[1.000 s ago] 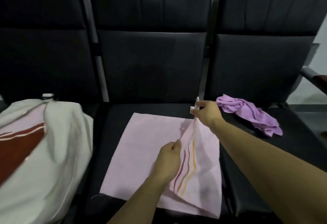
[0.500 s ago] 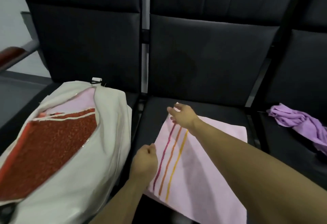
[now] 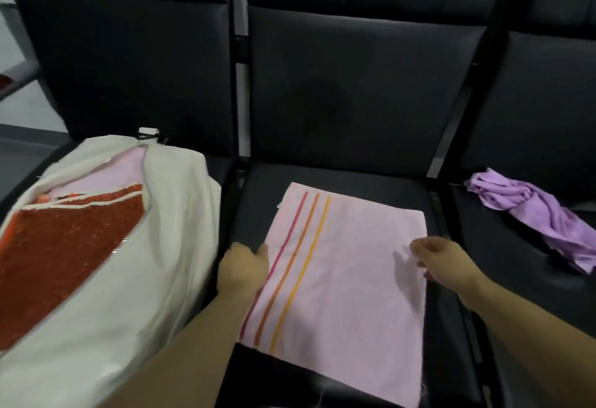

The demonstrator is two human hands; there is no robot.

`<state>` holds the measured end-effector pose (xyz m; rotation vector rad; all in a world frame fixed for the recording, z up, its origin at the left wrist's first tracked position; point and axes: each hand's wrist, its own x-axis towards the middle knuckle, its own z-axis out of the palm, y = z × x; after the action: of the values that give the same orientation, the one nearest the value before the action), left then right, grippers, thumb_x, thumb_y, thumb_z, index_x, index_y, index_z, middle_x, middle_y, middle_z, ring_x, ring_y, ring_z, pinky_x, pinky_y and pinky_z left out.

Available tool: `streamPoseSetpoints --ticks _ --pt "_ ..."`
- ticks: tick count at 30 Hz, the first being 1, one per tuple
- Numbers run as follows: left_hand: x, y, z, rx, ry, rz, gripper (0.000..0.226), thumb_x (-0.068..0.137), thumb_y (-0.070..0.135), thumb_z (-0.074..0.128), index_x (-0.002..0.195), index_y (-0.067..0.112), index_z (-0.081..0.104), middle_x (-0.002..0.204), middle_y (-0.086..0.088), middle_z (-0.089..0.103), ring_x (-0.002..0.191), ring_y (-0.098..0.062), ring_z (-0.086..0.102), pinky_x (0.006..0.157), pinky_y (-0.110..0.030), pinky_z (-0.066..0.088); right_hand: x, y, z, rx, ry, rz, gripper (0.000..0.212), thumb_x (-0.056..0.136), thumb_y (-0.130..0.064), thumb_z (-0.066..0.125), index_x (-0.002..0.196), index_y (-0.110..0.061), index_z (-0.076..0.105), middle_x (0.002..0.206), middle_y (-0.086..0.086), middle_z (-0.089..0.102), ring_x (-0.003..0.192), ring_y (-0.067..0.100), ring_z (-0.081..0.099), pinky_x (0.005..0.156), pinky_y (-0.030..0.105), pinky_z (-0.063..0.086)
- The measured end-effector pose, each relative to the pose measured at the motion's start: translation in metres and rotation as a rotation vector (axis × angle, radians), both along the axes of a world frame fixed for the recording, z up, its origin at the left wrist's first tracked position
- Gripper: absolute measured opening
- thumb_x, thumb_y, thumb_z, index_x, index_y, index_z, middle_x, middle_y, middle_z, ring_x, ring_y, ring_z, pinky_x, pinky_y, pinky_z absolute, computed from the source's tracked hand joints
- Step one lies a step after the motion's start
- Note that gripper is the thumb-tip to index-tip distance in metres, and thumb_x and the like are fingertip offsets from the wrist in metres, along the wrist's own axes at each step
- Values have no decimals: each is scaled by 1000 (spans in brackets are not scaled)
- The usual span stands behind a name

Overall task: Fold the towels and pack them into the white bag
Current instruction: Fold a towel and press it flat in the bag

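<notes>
A pink towel (image 3: 348,278) with three coloured stripes lies folded flat on the middle black seat. My left hand (image 3: 242,267) holds its left edge beside the stripes, thumb against the cloth and fingers curled. My right hand (image 3: 446,262) hovers over the towel's right edge with loosely curled fingers that hold nothing. The white bag (image 3: 135,294) lies unzipped on the left seat, with a red towel (image 3: 61,252) and a pink one (image 3: 106,175) inside. A crumpled purple towel (image 3: 545,214) lies on the right seat.
Three black padded seats (image 3: 354,101) stand in a row with upright backrests behind them. Narrow gaps with metal frame bars separate the seats. An armrest (image 3: 13,81) and grey floor show at far left.
The lifted half of the pink towel was carried over to the left and laid flat, which folded it in two. My right hand let go and moved back to the towel's right edge. The view swung left.
</notes>
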<state>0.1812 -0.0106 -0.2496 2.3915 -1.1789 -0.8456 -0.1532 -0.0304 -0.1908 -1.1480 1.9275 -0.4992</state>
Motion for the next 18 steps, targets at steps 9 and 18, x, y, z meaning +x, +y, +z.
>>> streamPoseSetpoints --ticks 9,18 --pt "-11 -17 6 -5 15 -81 55 86 53 71 65 3 65 64 -14 65 61 -32 63 61 -36 51 -17 38 -42 155 138 9 60 77 -58 77 49 -14 47 45 -3 53 47 19 54 52 29 41" --pt "-25 -32 14 35 215 14 39 94 36 67 68 8 57 73 -9 63 71 -28 62 63 -31 47 -28 22 -33 340 125 148 42 85 -41 74 65 -7 59 56 2 59 48 17 52 50 23 41"
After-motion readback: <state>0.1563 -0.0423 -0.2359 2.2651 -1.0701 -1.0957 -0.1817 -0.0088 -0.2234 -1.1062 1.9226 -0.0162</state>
